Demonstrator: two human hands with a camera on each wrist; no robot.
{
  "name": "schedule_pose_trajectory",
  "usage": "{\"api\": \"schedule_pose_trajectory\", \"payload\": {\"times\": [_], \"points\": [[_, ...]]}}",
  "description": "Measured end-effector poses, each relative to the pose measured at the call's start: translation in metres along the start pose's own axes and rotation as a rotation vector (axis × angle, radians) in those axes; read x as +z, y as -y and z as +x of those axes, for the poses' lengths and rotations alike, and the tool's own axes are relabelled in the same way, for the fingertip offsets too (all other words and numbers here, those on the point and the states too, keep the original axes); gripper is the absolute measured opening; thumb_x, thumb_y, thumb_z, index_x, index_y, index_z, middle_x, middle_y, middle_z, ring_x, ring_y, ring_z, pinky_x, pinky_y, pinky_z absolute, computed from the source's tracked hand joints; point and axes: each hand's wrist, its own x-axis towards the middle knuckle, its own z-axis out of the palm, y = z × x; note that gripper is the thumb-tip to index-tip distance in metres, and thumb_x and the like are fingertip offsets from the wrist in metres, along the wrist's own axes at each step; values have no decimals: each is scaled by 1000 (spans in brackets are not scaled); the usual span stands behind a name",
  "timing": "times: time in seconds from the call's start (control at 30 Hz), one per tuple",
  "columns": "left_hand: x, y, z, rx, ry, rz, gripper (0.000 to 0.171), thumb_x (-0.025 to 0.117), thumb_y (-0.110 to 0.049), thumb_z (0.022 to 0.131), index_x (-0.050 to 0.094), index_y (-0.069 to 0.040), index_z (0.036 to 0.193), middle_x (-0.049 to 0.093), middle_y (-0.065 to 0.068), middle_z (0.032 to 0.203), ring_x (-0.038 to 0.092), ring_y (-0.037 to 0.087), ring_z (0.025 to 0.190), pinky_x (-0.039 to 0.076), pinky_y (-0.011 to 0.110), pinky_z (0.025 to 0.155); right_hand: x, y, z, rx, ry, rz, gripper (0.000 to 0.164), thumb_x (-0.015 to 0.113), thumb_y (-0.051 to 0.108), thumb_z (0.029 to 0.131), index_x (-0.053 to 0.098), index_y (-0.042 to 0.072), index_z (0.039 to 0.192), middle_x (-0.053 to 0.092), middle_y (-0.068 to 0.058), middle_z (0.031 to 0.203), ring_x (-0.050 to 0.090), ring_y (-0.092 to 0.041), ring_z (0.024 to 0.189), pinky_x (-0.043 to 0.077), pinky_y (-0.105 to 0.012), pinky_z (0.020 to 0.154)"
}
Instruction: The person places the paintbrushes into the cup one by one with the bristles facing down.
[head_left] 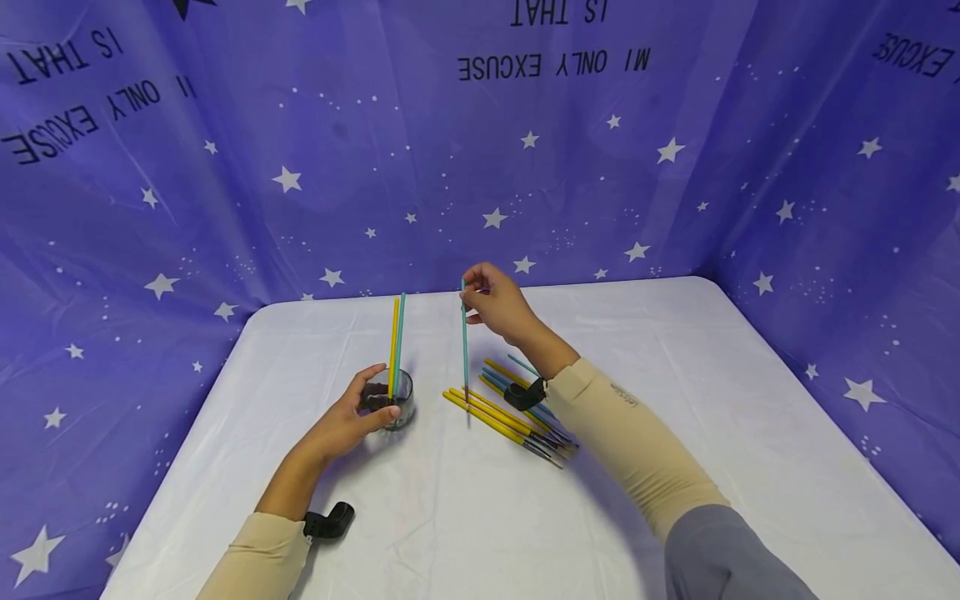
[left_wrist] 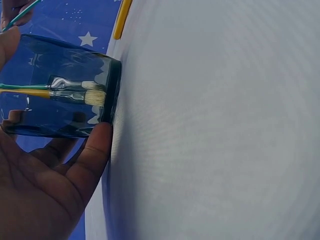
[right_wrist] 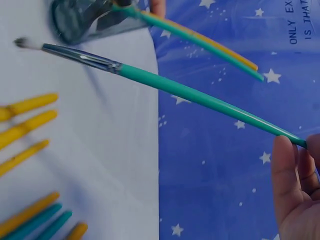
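Note:
My left hand (head_left: 348, 423) holds a dark see-through glass (left_wrist: 65, 115) around its side. Inside it stand a yellow paintbrush (head_left: 393, 337) and a teal paintbrush (head_left: 401, 333), bristles down near the glass's base. Over to the right, my right hand (head_left: 495, 304) pinches another teal paintbrush (right_wrist: 200, 101) by the end of its handle. That brush hangs nearly upright in the head view, bristles downward, beside the handle ends of a pile of brushes. Its metal ferrule and pale bristles with a dark tip show in the right wrist view.
Several yellow brushes (head_left: 487, 417) and some teal ones lie loosely side by side on the white tablecloth (head_left: 450, 525), bristles toward the near right. A purple star-printed curtain (head_left: 420, 167) rises behind the table and along both sides.

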Motion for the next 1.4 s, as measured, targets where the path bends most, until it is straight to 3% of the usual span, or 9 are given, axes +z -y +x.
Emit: {"api": "schedule_pose_trajectory", "payload": {"times": [0.27,0.67,0.83,1.03,1.4], "points": [[0,-1,-1,-2,1,26,82,70,-30,94,18,-16,156,46,23,143,42,41,134,24,64,108,20,10,2,-32,-26,178,18,57,-1,98,51,0,116,52,-7,94,59,-20,81,57,-34,67],[0,1,0,7,-1,8,82,70,-29,94,19,-16,156,47,22,143,44,40,133,24,64,109,42,22,6,-96,-54,268,19,56,-1,99,49,1,116,50,-6,94,60,-18,79,58,-37,72],[0,0,0,16,-3,5,80,70,-29,94,20,-17,155,47,22,142,45,39,132,24,63,109,49,20,7,-106,-62,278,18,56,-1,99,49,1,116,50,-6,93,60,-17,80,58,-41,74],[0,0,1,8,-4,-6,78,70,-29,94,21,-22,155,48,20,142,46,37,132,23,63,110,59,9,8,-97,-49,239,21,57,0,99,48,-3,118,50,-7,94,61,-17,80,58,-36,72],[0,0,1,35,-7,-19,79,70,-24,94,21,-15,155,48,23,139,47,38,129,27,58,108,82,-10,4,-46,-16,193,20,55,1,100,51,0,119,51,-5,95,61,-17,82,58,-34,69]]}}
